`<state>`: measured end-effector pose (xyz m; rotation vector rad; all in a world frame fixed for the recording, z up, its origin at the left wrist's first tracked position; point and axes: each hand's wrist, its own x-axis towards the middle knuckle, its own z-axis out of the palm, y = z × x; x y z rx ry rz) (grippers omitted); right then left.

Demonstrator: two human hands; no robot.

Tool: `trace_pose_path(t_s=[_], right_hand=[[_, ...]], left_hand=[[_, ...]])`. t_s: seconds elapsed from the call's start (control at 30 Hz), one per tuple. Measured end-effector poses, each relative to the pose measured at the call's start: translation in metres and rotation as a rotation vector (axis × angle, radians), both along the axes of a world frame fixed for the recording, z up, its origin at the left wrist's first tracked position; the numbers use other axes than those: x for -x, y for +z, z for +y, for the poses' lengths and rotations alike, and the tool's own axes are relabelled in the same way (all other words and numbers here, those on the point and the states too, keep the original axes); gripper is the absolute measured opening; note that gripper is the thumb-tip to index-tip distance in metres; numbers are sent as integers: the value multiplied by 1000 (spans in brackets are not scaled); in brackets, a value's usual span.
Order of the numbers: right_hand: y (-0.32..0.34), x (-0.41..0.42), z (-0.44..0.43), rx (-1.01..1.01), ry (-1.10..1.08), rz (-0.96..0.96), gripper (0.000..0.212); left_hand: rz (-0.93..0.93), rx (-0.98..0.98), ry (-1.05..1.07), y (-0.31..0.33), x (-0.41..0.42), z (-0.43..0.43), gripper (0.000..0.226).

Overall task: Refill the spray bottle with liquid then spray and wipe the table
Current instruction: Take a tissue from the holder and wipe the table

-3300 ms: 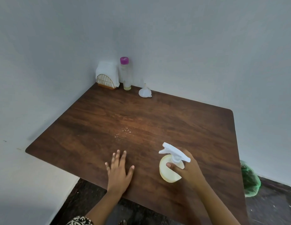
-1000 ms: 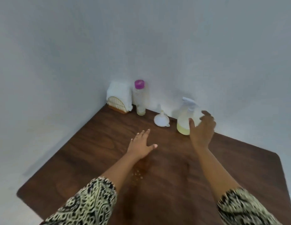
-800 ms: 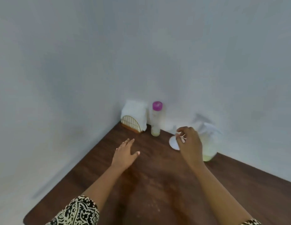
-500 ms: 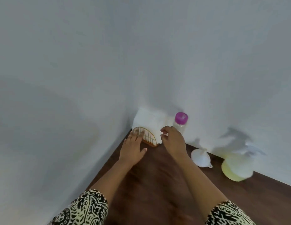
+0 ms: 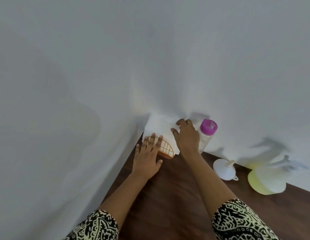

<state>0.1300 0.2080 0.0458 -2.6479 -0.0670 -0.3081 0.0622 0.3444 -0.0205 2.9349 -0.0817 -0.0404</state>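
Sleeves: patterned black-and-cream cuffs (image 5: 240, 220) are seen at the bottom edge, nearest the camera; both forearms are stretched toward the far corner.
Table: the dark wood top (image 5: 176, 205) is shown only in part; whether it is wet cannot be told from this view.
Spray bottle: the spray bottle (image 5: 266, 181) is set down near the right edge by the wall, blurred, with pale yellow liquid visible in its lower part; it is touched by neither hand and lies well apart from both.
Funnel: a white funnel (image 5: 224, 168) is left mouth-down between the spray bottle and the right forearm.
Left hand: the left hand (image 5: 147, 156) is laid flat with fingers spread, pressed against the wire front of the napkin holder (image 5: 165, 149), apparently to steady it; nothing is clasped in it.
Right hand: the right hand (image 5: 186, 135) is placed on the white napkins (image 5: 157, 126), fingers curled over their upper edge; whether a sheet is pinched yet cannot be told.
Refill bottle: a clear bottle with a purple cap (image 5: 208, 126) stands capped just beside the right hand, against the wall.
Progress: refilling is judged finished, since liquid is held in the sprayer and the funnel is put aside; whether spraying has been done cannot be confirmed here; a napkin is being fetched, and wiping is judged still to come.
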Motion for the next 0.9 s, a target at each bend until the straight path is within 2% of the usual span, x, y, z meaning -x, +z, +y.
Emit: trace_pose_path(t_s=[0.13,0.2,0.27,0.33,0.4,0.47,0.53,0.6,0.67,0.8,0.9], right_hand=[[1,5,3,15,38,-119,17],[-3,11,2,79,108,-214,10],[-6,17,-1,160,198,-305,8],[-8,22,-4,223,276,-368,10],[-8,26,-6,226,326,-397,13],[-8,28,-7,185,352,-395,14],[-9,29,-7,151,361,-382,14],[-9,29,-7,131,344,-362,17],[-10,28,-9,126,313,-346,22],[-8,24,-10,65,263,-334,20],[-8,21,-9,31,246,-328,20]], left_hand=[[25,42,-4,2,-1,0,88],[9,139,4,7,-2,2,82],[-81,280,55,14,-2,5,77],[-256,368,125,21,-5,11,78],[-421,304,133,27,-12,20,80],[-494,155,55,30,-23,28,74],[-528,60,-22,32,-33,36,56],[-551,44,-12,32,-39,44,40],[-542,118,55,34,-40,50,34],[-421,468,248,43,-41,54,39],[-391,543,300,44,-43,55,32]])
